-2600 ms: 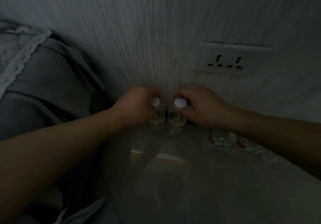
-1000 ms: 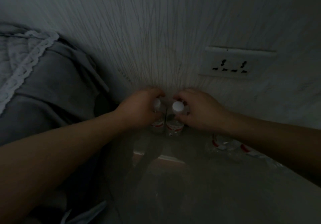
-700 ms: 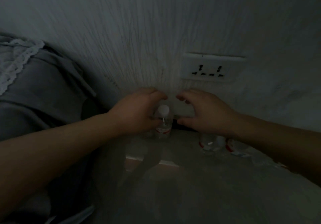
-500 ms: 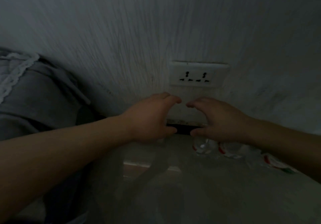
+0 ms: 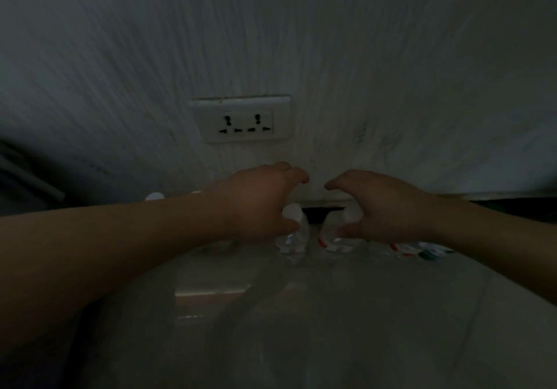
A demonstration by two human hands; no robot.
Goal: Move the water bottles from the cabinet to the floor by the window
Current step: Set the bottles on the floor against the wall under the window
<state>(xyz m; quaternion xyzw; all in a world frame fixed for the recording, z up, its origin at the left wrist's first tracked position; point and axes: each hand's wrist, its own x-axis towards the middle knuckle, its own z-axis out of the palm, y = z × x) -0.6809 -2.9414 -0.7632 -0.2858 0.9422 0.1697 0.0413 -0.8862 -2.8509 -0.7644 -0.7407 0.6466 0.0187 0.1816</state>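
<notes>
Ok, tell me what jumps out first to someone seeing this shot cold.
Two bare forearms reach in from the bottom corners, the left hand and right hand curled over two upright water bottles, one under the left and one under the right, standing on the glossy floor against the wall. Above the hands, a white double socket stands out on the streaked pale wall. Everything is dim and a little blurred.

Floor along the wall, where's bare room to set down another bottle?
The glossy floor nearest the camera is bare. Crowded: under the wall socket, where the left hand and right hand curl around two bottles, more lying further right.
</notes>
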